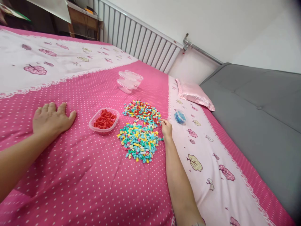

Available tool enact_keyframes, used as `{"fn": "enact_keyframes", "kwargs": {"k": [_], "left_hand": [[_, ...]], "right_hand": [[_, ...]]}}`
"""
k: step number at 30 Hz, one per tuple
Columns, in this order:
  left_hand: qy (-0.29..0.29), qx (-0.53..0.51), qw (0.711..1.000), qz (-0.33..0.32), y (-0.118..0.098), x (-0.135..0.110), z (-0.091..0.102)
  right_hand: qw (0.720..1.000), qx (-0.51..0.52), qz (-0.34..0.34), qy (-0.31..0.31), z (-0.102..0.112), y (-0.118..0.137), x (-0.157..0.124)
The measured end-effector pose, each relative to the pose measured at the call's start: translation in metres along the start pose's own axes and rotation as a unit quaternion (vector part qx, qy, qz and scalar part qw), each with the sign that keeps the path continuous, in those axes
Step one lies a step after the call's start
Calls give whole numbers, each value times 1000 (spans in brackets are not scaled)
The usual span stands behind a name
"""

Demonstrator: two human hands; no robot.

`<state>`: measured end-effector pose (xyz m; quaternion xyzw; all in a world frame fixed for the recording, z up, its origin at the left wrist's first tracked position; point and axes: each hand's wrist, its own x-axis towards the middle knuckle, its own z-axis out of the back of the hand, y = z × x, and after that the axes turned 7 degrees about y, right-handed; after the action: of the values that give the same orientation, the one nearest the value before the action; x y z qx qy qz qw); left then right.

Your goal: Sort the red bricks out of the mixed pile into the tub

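Observation:
My left hand (52, 119) lies flat on the pink dotted bedspread (82, 175), fingers spread, with nothing in it. My right hand (166, 128) is at the right edge of a far pile of small toy bricks (141, 110), where red pieces mix with blue, yellow and white ones. Thumb and finger look pinched together at the pile; what is between them is too small to make out. Just nearer lies a second pile of bricks (139, 142), mostly turquoise, green, yellow and white. Between my left hand and the piles stands a clear plastic tub (90, 126) filled with red bricks (104, 119).
Stacked clear tubs (128, 82) stand behind the piles. A small round tub of blue pieces (180, 116) sits right of my right hand. Farther off are a pink pillow (195, 94), a grey headboard (254, 106) and a metal railing (141, 37) along the wall.

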<state>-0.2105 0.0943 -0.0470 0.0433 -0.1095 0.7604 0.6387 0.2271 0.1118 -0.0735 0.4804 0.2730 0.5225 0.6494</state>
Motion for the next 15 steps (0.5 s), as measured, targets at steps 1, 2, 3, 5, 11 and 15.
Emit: {"fn": "enact_keyframes", "kwargs": {"k": [1,2,3,5,11,15], "left_hand": [[5,7,1000,6,0,0,0],[10,17,1000,11,-1,0,1],[15,29,999,13,-1,0,1],[20,54,998,13,-2,0,1],[18,83,996,19,-4,-1,2],[24,81,996,22,-5,-1,3]], "right_hand": [[998,-65,15,8,-1,0,-1],[992,-121,22,15,-1,0,-1],[986,-161,20,20,0,1,-2],[980,-197,1,20,1,2,-3],[970,-240,-29,-26,3,5,-5],[966,-252,56,13,-1,5,-5]]}}
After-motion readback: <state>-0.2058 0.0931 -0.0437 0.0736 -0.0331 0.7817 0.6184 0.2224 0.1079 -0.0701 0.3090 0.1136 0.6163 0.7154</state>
